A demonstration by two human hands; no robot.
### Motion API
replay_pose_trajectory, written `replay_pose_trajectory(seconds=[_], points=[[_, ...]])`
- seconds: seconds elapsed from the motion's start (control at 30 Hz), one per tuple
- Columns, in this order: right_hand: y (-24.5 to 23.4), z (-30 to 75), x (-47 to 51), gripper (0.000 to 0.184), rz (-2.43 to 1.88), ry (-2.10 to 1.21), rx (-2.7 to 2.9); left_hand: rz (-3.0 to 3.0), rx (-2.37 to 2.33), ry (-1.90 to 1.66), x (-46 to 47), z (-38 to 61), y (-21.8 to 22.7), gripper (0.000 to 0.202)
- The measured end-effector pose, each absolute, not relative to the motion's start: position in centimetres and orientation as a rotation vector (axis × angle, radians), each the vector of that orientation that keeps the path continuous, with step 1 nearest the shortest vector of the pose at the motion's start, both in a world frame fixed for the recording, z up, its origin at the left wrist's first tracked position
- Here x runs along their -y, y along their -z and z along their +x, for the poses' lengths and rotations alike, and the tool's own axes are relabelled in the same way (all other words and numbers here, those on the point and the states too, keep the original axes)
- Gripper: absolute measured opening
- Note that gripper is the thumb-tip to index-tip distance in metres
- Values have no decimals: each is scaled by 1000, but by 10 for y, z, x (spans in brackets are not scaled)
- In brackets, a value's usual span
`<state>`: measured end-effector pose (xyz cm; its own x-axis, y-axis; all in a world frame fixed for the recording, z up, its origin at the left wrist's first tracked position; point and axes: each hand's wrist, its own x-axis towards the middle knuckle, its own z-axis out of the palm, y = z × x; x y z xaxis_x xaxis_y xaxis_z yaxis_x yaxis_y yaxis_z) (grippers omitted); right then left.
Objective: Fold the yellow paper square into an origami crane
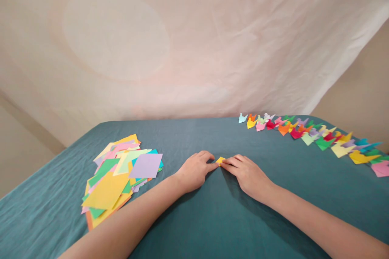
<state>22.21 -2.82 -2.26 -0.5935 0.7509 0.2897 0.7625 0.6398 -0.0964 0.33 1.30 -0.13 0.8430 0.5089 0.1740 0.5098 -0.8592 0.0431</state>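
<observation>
A small folded piece of yellow paper (220, 160) lies on the teal cloth-covered table (212, 218) in the middle. My left hand (196, 170) rests on the cloth with its fingers curled, fingertips pinching the paper's left side. My right hand (246, 173) meets it from the right, fingers pressed together on the paper's other edge. Most of the paper is hidden under the fingertips.
A loose pile of coloured paper squares (120, 174) lies at the left of the table. A row of several folded paper cranes (316, 135) runs along the table's right far edge. A pale cloth backdrop (188, 48) hangs behind.
</observation>
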Motion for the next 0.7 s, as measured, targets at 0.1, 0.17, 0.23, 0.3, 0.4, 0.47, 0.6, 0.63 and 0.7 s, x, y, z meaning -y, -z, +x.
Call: replay_pose_trajectory(seconds=[0.1,0.17,0.23,0.3,0.4,0.47,0.6,0.63,0.7], points=[[22,222,28,39,-1207,93,2601,-3031,808,296,-16,1,2,38],[21,222,28,40,-1206,123,2624,-3039,793,304,-16,0,2,39],[21,222,28,40,-1212,142,2641,-3051,785,312,-15,0,1,41],[20,221,29,40,-1220,153,2649,-3070,801,331,-14,0,1,40],[20,220,29,39,-1220,174,2644,-3091,870,401,-15,0,2,36],[19,220,29,38,-1221,183,2646,-3088,905,454,-17,-1,4,35],[20,219,29,38,-1246,178,2662,-3068,883,495,-19,-2,8,34],[20,219,29,38,-1250,175,2667,-3061,868,494,-18,-2,8,34],[20,219,29,38,-1252,169,2672,-3043,845,483,-18,-2,9,36]])
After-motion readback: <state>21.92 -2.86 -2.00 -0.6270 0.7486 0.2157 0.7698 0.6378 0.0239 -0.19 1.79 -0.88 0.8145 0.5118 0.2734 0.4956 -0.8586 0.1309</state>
